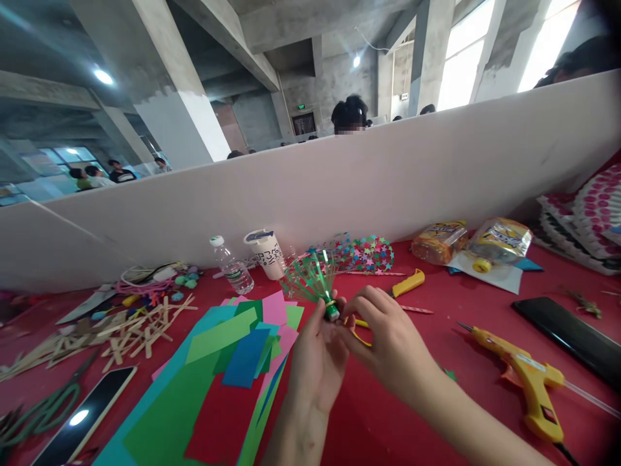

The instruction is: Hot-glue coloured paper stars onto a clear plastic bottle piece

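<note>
My left hand (317, 362) is closed around the neck of a cut plastic bottle top (317, 275), its clear green-tinted strips fanning out away from me. The bottle's green cap (332, 310) points back toward me, with a yellowish band just behind it. Close beside the cap, on the right, my right hand (383, 333) has its thumb and forefinger drawn together in a pinch. Whatever lies between those fingertips is too small to make out. Partly behind them shows a yellow loop like a scissor handle (361, 336).
Coloured paper sheets (165, 401) lie left, near wooden sticks (140, 333), scissors (53, 404) and a phone (87, 421). A water bottle (233, 268) and paper cup (266, 252) stand behind. Right are a utility knife (409, 283), glue gun (526, 375) and cut bottles (499, 243). A white partition (310, 194) stands behind.
</note>
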Available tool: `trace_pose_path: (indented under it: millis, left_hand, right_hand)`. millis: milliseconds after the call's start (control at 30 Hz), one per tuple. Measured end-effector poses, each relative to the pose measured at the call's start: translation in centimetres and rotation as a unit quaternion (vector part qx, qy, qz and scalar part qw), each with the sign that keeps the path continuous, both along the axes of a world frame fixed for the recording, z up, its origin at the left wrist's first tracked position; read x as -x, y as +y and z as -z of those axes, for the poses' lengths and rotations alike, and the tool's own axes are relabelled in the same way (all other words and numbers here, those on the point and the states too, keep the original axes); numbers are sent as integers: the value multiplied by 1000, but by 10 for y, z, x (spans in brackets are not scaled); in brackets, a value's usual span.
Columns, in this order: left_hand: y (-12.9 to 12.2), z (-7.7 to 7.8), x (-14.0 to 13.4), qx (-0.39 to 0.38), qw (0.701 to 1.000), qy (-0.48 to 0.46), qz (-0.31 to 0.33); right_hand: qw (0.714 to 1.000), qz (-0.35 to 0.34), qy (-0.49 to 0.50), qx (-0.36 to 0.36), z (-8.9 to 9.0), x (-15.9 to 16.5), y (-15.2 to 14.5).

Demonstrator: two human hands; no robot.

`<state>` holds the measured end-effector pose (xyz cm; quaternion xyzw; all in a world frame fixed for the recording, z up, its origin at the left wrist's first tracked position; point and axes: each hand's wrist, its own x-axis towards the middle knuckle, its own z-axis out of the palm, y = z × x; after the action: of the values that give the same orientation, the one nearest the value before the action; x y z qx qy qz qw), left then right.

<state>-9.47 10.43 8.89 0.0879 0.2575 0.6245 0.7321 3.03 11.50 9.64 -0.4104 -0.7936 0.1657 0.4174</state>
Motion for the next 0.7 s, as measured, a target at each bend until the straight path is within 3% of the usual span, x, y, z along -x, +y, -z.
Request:
trace_pose_path:
  millis: [200, 367, 533, 700]
  left_hand:
    - [-8, -6, -13, 6, 1000, -23, -5]
    - [-9, -8, -15, -5, 1000, -9, 9]
    - [-7, -9, -12, 15, 999, 32, 3]
    - [-7, -7, -10, -16, 996, 89, -11]
  right_hand:
    - [997, 64, -4, -33, 14, 11, 1]
    - [998, 46, 33, 3, 10, 6, 4]
    - [988, 15, 109, 108, 8, 0, 10]
    - [943, -53, 183, 273, 5, -4, 17]
